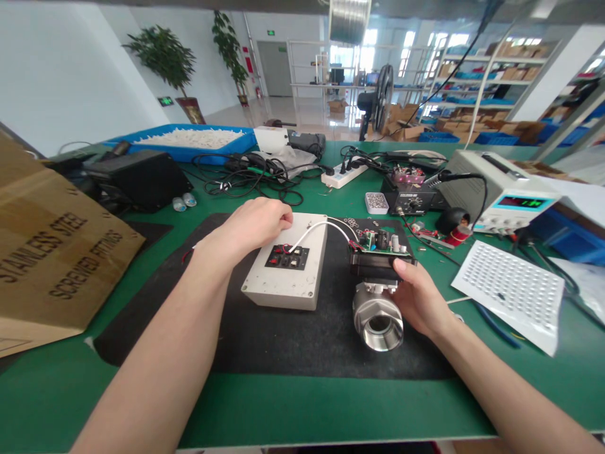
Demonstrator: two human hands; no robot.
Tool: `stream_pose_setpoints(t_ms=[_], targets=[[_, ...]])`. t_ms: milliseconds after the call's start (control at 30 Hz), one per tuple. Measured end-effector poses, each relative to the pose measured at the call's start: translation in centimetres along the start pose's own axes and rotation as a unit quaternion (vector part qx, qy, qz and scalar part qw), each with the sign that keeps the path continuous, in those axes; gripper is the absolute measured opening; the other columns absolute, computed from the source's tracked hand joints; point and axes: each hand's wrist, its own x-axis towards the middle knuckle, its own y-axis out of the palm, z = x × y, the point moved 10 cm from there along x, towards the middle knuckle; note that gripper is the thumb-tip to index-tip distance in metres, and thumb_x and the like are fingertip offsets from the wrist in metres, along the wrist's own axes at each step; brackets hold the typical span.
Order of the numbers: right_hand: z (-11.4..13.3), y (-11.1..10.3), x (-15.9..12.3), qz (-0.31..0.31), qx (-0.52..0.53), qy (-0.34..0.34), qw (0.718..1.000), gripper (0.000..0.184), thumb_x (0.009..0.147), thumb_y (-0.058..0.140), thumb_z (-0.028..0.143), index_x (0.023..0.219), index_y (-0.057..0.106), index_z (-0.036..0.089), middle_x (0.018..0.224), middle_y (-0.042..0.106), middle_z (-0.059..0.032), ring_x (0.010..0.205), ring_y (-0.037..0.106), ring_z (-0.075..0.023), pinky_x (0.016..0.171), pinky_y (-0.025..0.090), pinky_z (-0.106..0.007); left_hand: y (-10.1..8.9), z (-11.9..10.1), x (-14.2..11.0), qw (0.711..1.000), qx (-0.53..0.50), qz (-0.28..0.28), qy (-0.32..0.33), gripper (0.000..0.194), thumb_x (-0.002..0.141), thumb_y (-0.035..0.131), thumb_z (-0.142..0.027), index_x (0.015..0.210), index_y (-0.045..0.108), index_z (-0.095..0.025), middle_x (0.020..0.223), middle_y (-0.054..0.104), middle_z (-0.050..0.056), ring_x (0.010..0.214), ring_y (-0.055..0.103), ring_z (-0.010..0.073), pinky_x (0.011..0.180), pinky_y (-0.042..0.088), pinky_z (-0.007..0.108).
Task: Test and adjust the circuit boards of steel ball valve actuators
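A light grey control box (265,287) lies on the black mat, with a black panel of terminals (287,258) on its top. My left hand (265,221) is over the far end of the box, its fingers curled together; what they pinch, if anything, is hidden. To the right, my right hand (420,296) grips the motorized ball valve (378,318) by its black actuator, thumb on the front edge. The actuator's cover is off and a circuit board (382,241) shows on top. A white cable (314,228) arches from the box's panel to the actuator.
A cardboard box (70,252) stands at left. Behind the mat (283,353) are tangled black cables (250,176), a power strip (345,173), a soldering station (411,202) and a bench power supply (501,192). A white perforated sheet (513,290) lies at right.
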Motion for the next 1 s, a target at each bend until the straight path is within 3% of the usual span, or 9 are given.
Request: stream_pose_setpoints(t_ms=[700, 1000], targets=[[-0.08, -0.13, 0.06, 0.004, 0.003, -0.002, 1.0, 0.042, 0.09, 0.075, 0.038, 0.13, 0.066, 0.028, 0.124, 0.077, -0.0048, 0.121, 0.069, -0.0329, 0.109, 0.049, -0.051, -0.54, -0.1, -0.13, 1.0, -0.011, -0.004, -0.017, 0.02, 0.089, 0.06, -0.035, 0.092, 0.079, -0.029, 0.096, 0.081, 0.003, 0.098, 0.073, 0.0276, 0.083, 0.05, 0.032], [-0.17, -0.26, 0.14, 0.008, 0.006, -0.004, 1.0, 0.044, 0.09, 0.075, 0.037, 0.132, 0.066, 0.027, 0.123, 0.078, -0.0053, 0.122, 0.068, -0.0334, 0.11, 0.049, -0.051, -0.09, 0.11, 0.06, 1.0, -0.004, -0.003, -0.007, 0.021, 0.09, 0.058, -0.035, 0.092, 0.078, -0.027, 0.097, 0.081, 0.004, 0.092, 0.072, 0.0253, 0.072, 0.045, 0.03]])
